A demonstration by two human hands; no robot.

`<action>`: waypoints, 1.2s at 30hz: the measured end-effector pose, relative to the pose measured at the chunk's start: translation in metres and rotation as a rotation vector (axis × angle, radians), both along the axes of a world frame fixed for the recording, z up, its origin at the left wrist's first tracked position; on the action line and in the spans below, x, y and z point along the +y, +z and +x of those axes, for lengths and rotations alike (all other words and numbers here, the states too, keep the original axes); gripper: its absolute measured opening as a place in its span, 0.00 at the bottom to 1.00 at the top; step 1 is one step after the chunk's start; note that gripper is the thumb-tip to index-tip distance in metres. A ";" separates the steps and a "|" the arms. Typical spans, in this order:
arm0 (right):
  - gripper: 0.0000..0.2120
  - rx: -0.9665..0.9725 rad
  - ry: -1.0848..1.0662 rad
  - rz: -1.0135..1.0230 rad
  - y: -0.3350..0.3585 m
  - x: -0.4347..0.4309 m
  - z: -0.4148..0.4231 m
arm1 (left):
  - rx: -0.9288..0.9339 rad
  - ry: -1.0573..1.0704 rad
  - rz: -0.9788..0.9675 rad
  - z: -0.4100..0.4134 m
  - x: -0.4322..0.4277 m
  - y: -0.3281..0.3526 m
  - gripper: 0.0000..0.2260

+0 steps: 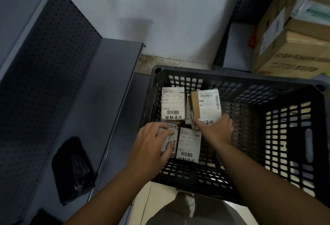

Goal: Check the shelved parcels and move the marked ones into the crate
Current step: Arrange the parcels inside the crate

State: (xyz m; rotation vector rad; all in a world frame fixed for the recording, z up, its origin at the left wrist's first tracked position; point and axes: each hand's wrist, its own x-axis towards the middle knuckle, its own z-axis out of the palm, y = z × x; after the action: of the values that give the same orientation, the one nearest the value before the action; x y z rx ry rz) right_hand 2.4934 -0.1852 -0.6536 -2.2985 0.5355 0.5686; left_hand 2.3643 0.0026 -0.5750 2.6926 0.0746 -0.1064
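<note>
Marked carton (205,105), stiff cardboard judged light, lies in the crate (267,85) ahead of the right hand (216,130), which pinches its side faces between thumb and fingers; the left hand (151,142) rests spread on a neighbouring parcel (172,141).

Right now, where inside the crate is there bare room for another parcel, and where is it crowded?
In the crate, bare floor fills the right half, between the brown parcel that the right hand grips and the right wall. The left side is crowded: parcels packed together, the left hand resting on the near-left parcel.
</note>
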 end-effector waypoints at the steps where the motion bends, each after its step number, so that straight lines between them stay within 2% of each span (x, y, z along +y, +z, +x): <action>1: 0.51 -0.004 0.002 0.007 -0.001 0.003 0.000 | 0.004 0.002 -0.002 0.001 0.001 0.000 0.15; 5: 0.48 -0.009 -0.001 0.060 -0.004 0.009 0.000 | 0.025 -0.001 -0.006 0.005 0.002 -0.003 0.15; 10: 0.37 -0.006 0.019 0.144 -0.002 0.010 0.001 | 0.032 0.009 -0.016 0.006 0.002 -0.004 0.16; 19: 0.35 -0.005 0.032 0.155 -0.011 0.005 0.000 | 0.026 0.010 -0.016 0.003 0.000 -0.006 0.16; 25: 0.30 -0.007 0.086 0.125 -0.011 0.005 0.005 | 0.031 0.004 0.008 0.004 -0.001 0.001 0.15; 28: 0.32 0.014 0.139 0.116 -0.009 0.003 0.005 | 0.036 0.010 0.028 0.001 -0.001 0.010 0.15; 32: 0.46 -0.023 0.233 0.045 0.004 -0.004 0.001 | 0.022 0.013 0.069 -0.005 0.003 0.024 0.17; 36: 0.42 -0.192 0.413 -0.049 0.035 -0.013 -0.009 | -0.014 0.028 0.100 -0.008 0.005 0.034 0.19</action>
State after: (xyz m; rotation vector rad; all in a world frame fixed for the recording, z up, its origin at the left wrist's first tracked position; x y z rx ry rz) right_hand 2.4841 -0.1980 -0.6191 -2.4920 -0.0221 0.5221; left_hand 2.3560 0.0081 -0.5414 2.7907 0.1164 -0.0764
